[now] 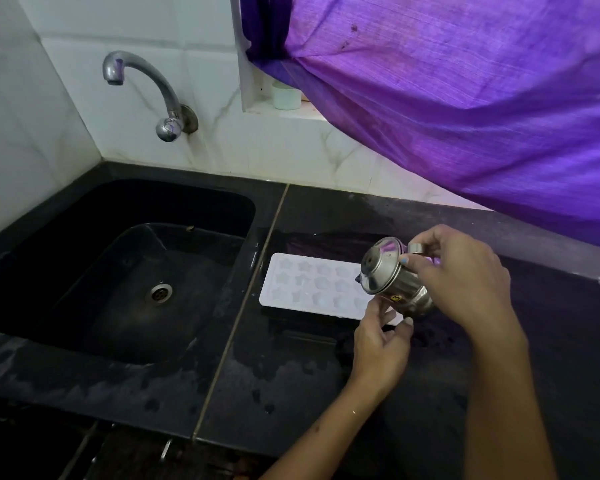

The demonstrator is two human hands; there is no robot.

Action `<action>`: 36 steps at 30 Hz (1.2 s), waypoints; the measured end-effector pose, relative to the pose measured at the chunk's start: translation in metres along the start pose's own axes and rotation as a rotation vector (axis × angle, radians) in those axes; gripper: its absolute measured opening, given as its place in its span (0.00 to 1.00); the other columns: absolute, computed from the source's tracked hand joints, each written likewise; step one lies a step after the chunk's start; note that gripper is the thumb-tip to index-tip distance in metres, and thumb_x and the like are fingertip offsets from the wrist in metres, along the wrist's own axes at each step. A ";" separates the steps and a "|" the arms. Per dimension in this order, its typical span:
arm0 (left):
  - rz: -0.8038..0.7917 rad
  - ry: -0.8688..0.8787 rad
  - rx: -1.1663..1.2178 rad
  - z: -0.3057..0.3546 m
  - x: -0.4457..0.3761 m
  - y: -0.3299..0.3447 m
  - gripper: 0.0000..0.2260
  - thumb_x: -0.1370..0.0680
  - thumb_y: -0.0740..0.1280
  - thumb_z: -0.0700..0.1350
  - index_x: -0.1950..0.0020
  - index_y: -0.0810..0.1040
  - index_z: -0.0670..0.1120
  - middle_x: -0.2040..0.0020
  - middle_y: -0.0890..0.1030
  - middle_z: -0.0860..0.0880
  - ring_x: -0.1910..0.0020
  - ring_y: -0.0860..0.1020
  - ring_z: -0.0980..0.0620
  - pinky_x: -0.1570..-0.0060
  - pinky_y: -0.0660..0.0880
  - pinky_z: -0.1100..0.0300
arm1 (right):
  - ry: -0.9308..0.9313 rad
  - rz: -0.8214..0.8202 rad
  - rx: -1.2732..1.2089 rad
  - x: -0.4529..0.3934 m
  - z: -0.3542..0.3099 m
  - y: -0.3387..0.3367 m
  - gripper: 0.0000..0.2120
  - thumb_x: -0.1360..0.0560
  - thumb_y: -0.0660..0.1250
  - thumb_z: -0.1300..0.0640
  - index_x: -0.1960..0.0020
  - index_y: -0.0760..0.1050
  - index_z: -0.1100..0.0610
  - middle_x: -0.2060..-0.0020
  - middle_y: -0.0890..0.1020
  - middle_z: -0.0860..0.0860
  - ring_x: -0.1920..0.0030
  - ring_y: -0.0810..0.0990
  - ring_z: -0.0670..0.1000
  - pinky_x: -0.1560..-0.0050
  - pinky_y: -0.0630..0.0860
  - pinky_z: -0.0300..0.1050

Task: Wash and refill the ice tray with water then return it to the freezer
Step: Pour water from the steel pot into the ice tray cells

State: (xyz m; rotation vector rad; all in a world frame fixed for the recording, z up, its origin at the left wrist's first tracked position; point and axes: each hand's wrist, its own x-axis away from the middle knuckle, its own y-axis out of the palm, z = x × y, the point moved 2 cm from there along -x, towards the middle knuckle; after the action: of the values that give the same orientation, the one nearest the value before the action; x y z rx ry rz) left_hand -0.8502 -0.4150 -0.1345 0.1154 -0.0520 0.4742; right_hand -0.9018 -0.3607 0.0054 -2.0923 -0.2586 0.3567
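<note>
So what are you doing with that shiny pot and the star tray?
A person is tipping a small steel jug over a white ice tray with star and round moulds, which lies on the wet black counter beside the sink. The right hand grips the jug; the left hand hovers just under it by the tray's edge. No water shows coming from the tap.

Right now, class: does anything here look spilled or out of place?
Yes. Water lies in patches and drops on the black counter in front of the ice tray. Nothing else stands out.
</note>
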 end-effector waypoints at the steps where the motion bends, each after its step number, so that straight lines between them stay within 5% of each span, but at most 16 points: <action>1: 0.003 -0.008 -0.004 -0.001 0.000 -0.001 0.20 0.30 0.64 0.49 0.37 0.73 0.53 0.40 0.78 0.50 0.51 0.79 0.64 0.40 0.75 0.57 | -0.001 -0.005 0.012 0.000 -0.002 0.001 0.04 0.26 0.68 0.49 0.56 0.74 0.47 0.52 0.80 0.47 0.49 0.77 0.56 0.54 0.66 0.47; 12: -0.024 -0.054 -0.004 -0.008 -0.005 -0.002 0.19 0.31 0.64 0.49 0.39 0.73 0.51 0.40 0.78 0.49 0.39 0.76 0.57 0.40 0.74 0.58 | -0.028 -0.016 0.089 0.001 -0.009 0.006 0.04 0.25 0.67 0.50 0.55 0.73 0.47 0.53 0.78 0.48 0.50 0.76 0.57 0.56 0.64 0.47; 30: -0.036 -0.063 -0.001 -0.012 -0.007 0.002 0.14 0.27 0.65 0.44 0.41 0.73 0.50 0.43 0.79 0.48 0.40 0.76 0.57 0.40 0.73 0.60 | -0.040 0.006 0.097 0.000 -0.002 0.009 0.02 0.24 0.67 0.50 0.54 0.74 0.47 0.52 0.79 0.48 0.50 0.76 0.56 0.56 0.64 0.46; 36: -0.011 -0.032 0.000 -0.011 -0.008 0.001 0.14 0.30 0.64 0.48 0.46 0.73 0.56 0.43 0.79 0.50 0.41 0.76 0.57 0.39 0.73 0.58 | -0.018 0.005 0.057 -0.001 0.003 0.007 0.03 0.25 0.68 0.49 0.55 0.74 0.47 0.52 0.79 0.47 0.50 0.76 0.56 0.55 0.65 0.47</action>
State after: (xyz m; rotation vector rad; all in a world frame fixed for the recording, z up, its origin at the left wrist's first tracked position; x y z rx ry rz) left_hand -0.8579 -0.4164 -0.1463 0.1228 -0.0824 0.4615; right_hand -0.9033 -0.3624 -0.0013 -2.0348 -0.2508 0.3816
